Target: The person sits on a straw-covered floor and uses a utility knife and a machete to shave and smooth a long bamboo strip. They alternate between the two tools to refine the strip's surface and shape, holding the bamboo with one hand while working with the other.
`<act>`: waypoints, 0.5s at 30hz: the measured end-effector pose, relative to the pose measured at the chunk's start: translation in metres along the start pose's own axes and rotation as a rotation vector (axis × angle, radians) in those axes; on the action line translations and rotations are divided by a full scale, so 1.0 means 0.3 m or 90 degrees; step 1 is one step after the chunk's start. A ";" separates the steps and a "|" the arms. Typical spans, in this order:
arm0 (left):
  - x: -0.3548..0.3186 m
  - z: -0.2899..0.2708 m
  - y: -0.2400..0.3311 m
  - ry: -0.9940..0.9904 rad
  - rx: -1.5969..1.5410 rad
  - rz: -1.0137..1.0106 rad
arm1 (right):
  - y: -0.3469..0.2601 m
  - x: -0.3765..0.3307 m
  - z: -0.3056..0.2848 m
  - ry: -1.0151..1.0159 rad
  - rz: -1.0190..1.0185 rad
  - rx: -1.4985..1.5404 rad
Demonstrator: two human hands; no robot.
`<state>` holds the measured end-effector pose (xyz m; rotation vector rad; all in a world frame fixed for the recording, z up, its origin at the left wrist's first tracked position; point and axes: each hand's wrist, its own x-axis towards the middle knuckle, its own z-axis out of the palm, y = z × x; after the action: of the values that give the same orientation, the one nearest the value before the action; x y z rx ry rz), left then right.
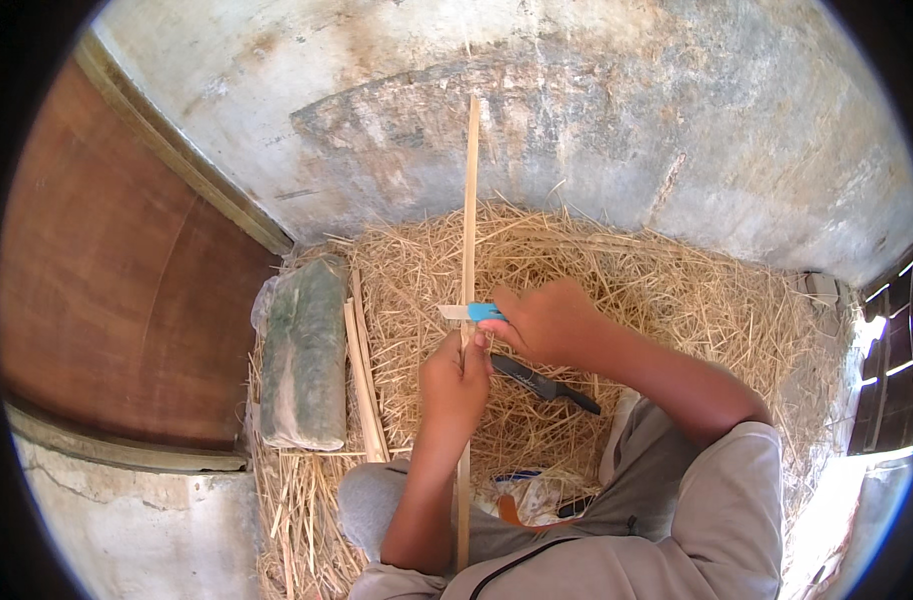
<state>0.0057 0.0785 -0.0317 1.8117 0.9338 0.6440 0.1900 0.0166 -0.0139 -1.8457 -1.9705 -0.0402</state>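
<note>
My left hand [455,382] grips a long thin wooden strip [470,210] that stands nearly upright and reaches from my lap up past the wall. My right hand [545,322] holds a small knife with a blue handle [477,312], its blade laid across the strip just above my left hand. A black-handled knife [545,383] lies on the straw under my right forearm.
A straw heap [667,290] covers the floor against a worn plaster wall [577,110]. Several split wooden strips [363,380] lie beside a grey-green wrapped bundle [305,350] at left. A brown wooden door [117,290] stands at far left. A crumpled plastic bag [532,495] rests by my knee.
</note>
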 end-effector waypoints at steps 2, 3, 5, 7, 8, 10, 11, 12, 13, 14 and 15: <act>0.009 0.007 -0.008 -0.006 -0.005 0.008 | 0.009 0.004 -0.002 -0.001 0.002 -0.032; 0.012 0.010 -0.008 -0.009 -0.008 0.012 | 0.014 0.005 -0.004 -0.002 0.003 -0.048; 0.014 0.012 -0.007 -0.011 -0.002 0.008 | 0.030 0.007 0.011 0.019 -0.008 -0.052; 0.013 0.015 -0.008 -0.013 -0.012 -0.006 | 0.042 0.006 0.018 0.034 -0.019 -0.061; 0.013 0.015 -0.013 -0.016 -0.025 -0.019 | 0.040 0.007 0.017 0.037 -0.024 -0.067; 0.013 0.018 -0.020 -0.015 -0.031 -0.028 | 0.042 0.007 0.023 0.045 -0.029 -0.079; 0.015 0.023 -0.023 -0.012 -0.024 -0.024 | 0.049 0.006 0.034 0.049 -0.030 -0.084; 0.016 0.028 -0.027 -0.008 -0.018 -0.019 | 0.055 0.006 0.041 0.054 -0.031 -0.090; 0.018 0.033 -0.032 -0.011 -0.019 -0.020 | 0.061 0.004 0.046 0.051 -0.030 -0.094; 0.020 0.032 -0.037 -0.012 -0.018 -0.020 | 0.062 0.008 0.049 0.049 -0.031 -0.097; 0.021 0.032 -0.041 -0.013 -0.018 -0.021 | 0.063 0.011 0.051 0.047 -0.032 -0.100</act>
<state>0.0126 0.0817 -0.0466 1.7713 0.9341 0.6149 0.2036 0.0265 -0.0319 -1.8615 -2.0122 -0.2813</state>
